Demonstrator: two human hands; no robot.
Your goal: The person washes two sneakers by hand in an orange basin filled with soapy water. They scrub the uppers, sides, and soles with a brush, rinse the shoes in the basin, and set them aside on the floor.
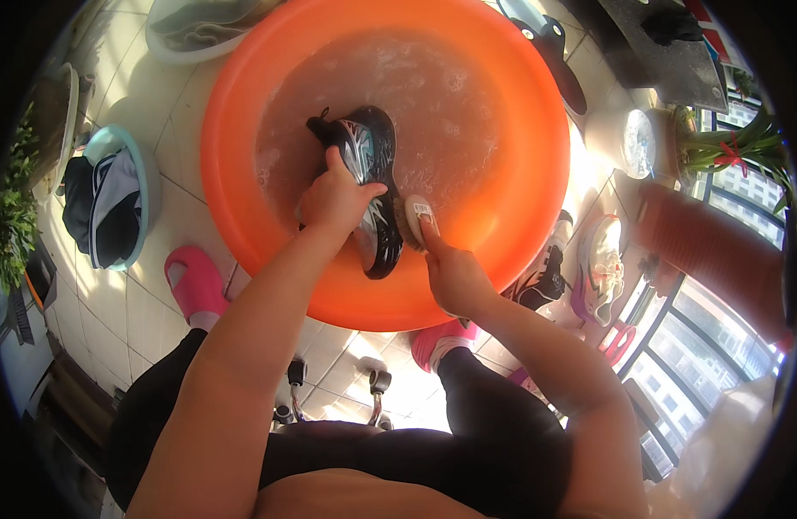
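A wet black shoe (367, 156) with silver and teal markings is tilted on its side in my left hand (338, 198), with the thumb across its upper. In my right hand (456, 272) is a scrubbing brush (416, 211) with a pale back that bears a label. Its bristles meet the edge of the shoe's dark sole. Both hands work over a large orange plastic basin (385, 311), which holds cloudy, brownish water (450, 123) with some foam. Part of the shoe is hidden behind my left hand.
Left of the basin, a light blue tub (148, 188) holds dark and white clothes (116, 201). Several shoes, among them a cream sneaker (602, 259), stand on the right. A potted plant (748, 152) and a white container (622, 143) are farther right. Chair casters (379, 381) show below.
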